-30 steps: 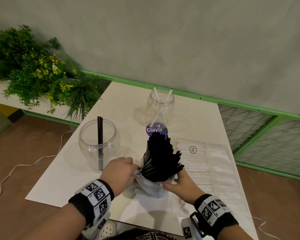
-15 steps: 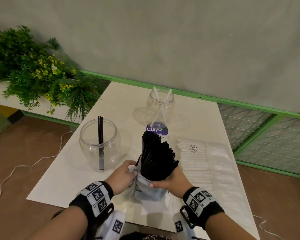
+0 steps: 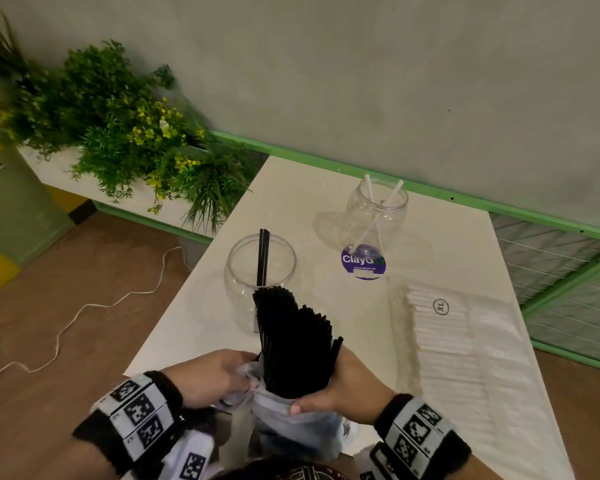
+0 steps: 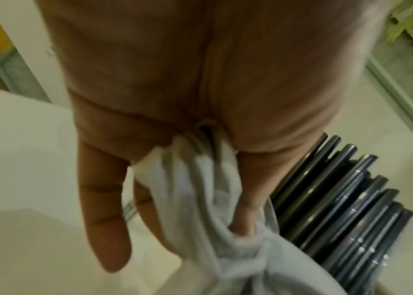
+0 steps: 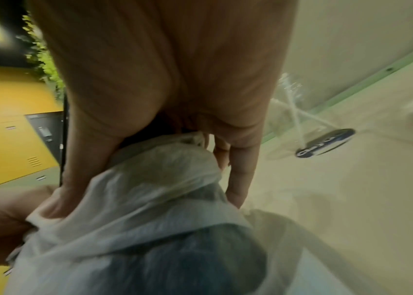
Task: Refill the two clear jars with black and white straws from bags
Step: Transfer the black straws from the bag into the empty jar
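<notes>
Bundle of straws (image 3: 293,344): in the bag (image 3: 291,424), table's (image 3: 440,244) 6 o'clock edge.
Near jar (image 3: 260,271): 12 o'clock of the bundle, two straws in it.
Far jar (image 3: 376,209): 1 o'clock of the near jar.
Flat bag (image 3: 465,348): 3 o'clock of the bundle.
Plants (image 3: 125,133): off the table, 10 o'clock.

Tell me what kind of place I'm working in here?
Probably a café or shared indoor space, not a home: a white table with straw jars, one over a ClayGo sticker, a planter along the wall, and yellow lockers behind.
</notes>
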A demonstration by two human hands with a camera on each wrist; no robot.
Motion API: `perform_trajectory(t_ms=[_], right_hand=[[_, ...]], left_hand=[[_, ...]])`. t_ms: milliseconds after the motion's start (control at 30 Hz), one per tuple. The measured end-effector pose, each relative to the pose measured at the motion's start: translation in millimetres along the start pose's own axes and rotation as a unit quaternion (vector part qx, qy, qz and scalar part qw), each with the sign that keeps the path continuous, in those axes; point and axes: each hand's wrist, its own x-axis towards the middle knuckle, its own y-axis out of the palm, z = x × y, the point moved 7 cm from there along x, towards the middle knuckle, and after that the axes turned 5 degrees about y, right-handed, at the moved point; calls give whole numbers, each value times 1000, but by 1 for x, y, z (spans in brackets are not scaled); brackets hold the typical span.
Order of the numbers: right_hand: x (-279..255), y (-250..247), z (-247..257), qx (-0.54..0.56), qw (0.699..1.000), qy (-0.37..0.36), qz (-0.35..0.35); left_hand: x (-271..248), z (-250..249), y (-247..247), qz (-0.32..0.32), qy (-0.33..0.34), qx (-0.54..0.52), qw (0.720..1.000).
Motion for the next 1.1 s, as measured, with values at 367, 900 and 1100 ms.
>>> perform_trajectory(t_ms=[367,900,1100], right_hand=[[91,88,63,41,995,-92,13],[126,93,9,-23,986,-33,-162],[102,63,44,-130,951,-76,-271]], left_hand=[[-99,30,-109,-190,-18,55,980],[-46,33,-155,-237,10,107,965],[-31,35,-147,-226,7,28,974]])
